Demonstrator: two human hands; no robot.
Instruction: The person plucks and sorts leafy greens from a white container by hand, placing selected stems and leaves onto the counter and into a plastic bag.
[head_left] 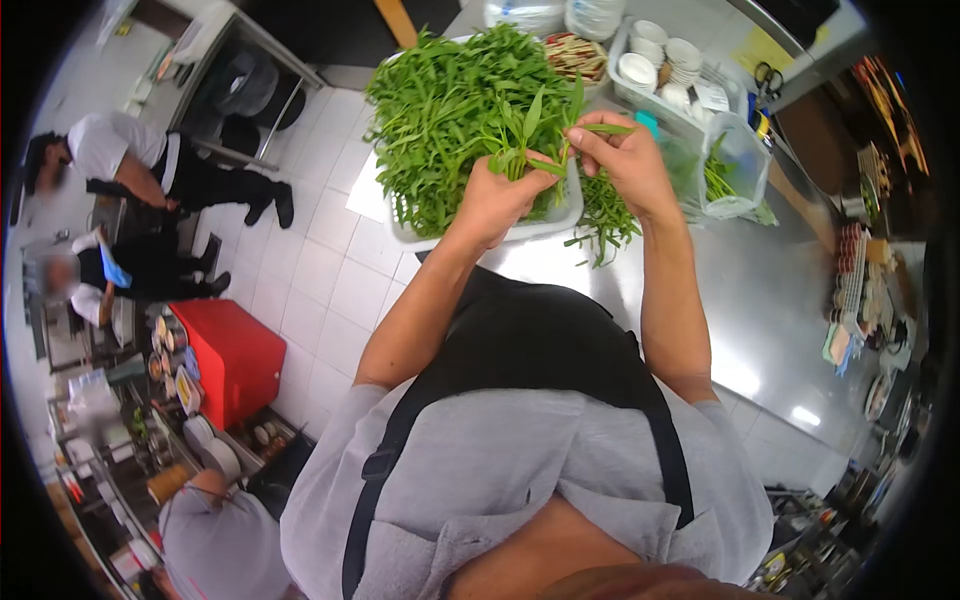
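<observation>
Long-leaved green stems fill a white plastic basket on the steel counter. Over the basket's right part, my left hand is closed round a few leafy stems that stand up from its fingers. Just to its right, my right hand pinches a green leaf or stem between thumb and fingers, close to the same bunch. A small pile of loose greens lies on the counter below my right hand, beside the basket.
A clear bag holding some greens stands on the right, near a bin of white cups. Scissors lie at the upper right. Two people stand at the left, another at the lower left, near a red box.
</observation>
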